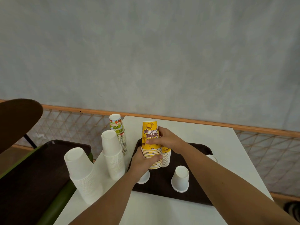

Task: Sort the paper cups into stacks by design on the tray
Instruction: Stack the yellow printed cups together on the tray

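Yellow stack [151, 143]: inverted on the tray [164, 187], clasped by both hands.
Left hand [142, 161]: wrapped round its base, at 7 o'clock.
Right hand [165, 140]: gripping the top cup from 3 o'clock.
Hidden: white cup [144, 177] partly behind the left wrist.
Around: white cup stack [113, 153] and fruit-print stack [119, 132] on the table [227, 151] at 9 o'clock.

Yellow coffee-shop cup stack [151, 143] w/ brown print; lime-pattern cup stack [118, 127]; plain white cups [180, 178]; dark brown tray [164, 185]; white desk [224, 153].
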A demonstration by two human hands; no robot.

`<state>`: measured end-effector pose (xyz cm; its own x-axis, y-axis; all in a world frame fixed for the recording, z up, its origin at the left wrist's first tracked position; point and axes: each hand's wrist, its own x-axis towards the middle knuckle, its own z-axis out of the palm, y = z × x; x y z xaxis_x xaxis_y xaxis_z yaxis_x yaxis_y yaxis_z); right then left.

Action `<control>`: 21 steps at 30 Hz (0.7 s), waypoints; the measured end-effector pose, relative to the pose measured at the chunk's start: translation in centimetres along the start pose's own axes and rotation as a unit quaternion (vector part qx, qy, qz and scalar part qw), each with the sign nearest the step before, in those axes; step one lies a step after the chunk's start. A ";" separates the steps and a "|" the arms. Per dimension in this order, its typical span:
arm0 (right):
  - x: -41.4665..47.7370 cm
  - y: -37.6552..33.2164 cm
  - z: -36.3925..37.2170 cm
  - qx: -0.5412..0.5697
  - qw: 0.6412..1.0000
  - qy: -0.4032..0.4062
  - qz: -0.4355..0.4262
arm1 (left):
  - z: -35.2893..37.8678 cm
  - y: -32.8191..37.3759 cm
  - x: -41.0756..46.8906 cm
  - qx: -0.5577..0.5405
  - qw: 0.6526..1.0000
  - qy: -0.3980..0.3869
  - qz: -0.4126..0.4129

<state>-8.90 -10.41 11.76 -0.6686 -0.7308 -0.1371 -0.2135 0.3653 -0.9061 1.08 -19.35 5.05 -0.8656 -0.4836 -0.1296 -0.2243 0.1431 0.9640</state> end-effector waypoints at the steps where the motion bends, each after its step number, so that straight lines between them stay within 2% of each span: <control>1: 0.0 0.0 -0.1 0.000 1.000 0.004 -0.001 | 0.0 0.0 0.0 0.002 1.000 0.000 0.000; 7: 0.1 -0.3 -0.3 0.003 1.000 0.028 -0.014 | -0.1 0.5 -0.3 -0.010 1.000 -0.003 0.004; 21: 0.8 -1.7 -1.5 0.077 0.994 0.068 -0.034 | -0.2 -0.2 -0.6 0.042 0.999 0.004 -0.015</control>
<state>-10.11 -10.73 13.78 -0.7491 -0.6619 -0.0266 -0.1577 0.2172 -0.9633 1.75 -19.23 4.98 -0.8543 -0.4961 -0.1554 -0.2870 0.2008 0.9366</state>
